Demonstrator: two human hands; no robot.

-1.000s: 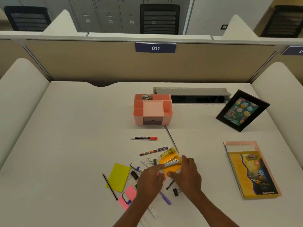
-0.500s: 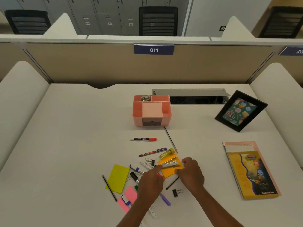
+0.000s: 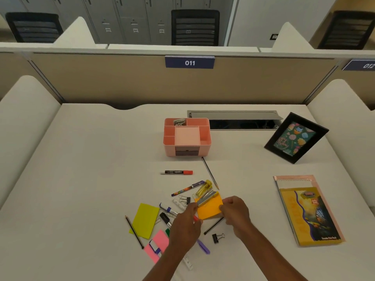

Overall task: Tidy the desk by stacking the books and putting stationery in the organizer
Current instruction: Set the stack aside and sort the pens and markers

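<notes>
An orange sticky-note pad (image 3: pixel 210 210) lies among scattered stationery at the desk's front middle, with a silver stapler (image 3: pixel 205 199) resting on its far-left corner. My left hand (image 3: pixel 185 224) pinches the pad's left edge beside the stapler. My right hand (image 3: pixel 236 212) pinches its right edge. The pink organizer (image 3: pixel 170 150) stands farther back, with metal clips in its back-left compartment. Two stacked books (image 3: pixel 308 213), a yellow one on a pink one, lie to the right.
Loose around my hands are a red marker (image 3: pixel 178 172), a pencil (image 3: pixel 210 173), a patterned pen (image 3: pixel 187 188), a yellow highlighter (image 3: pixel 204 187), a yellow note pad (image 3: pixel 145 220), pink notes (image 3: pixel 160 241) and a binder clip (image 3: pixel 217 238). A framed picture (image 3: pixel 295 138) leans at back right.
My right hand has curled and closed on the orange pad's right edge. My left hand slid a little left along the stapler to the pad's left edge. The view shifted slightly.
</notes>
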